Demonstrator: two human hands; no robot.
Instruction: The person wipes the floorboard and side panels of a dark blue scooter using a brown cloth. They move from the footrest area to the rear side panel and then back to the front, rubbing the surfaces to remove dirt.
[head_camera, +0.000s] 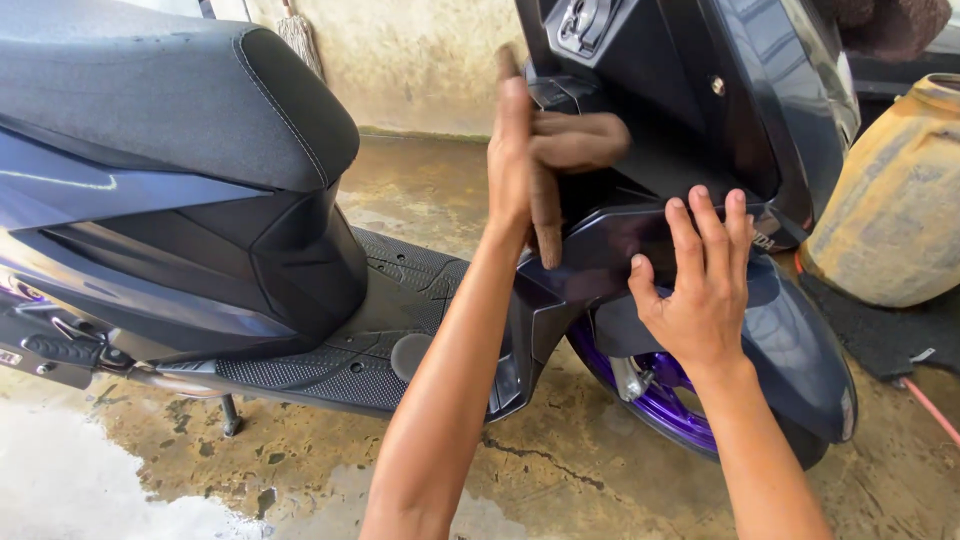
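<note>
Now we press the brown cloth (560, 150) against the scooter's dark front panel (700, 110) with our left hand (515, 150), fingers flat and together over it. Our right hand (700, 280) rests spread open on the panel's lower edge, above the purple wheel (660, 400). Wet concrete floor (560, 470) lies below.

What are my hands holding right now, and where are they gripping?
Left hand presses a brown cloth by its middle against the scooter's front panel. Right hand holds nothing, lying flat on the fairing.
</note>
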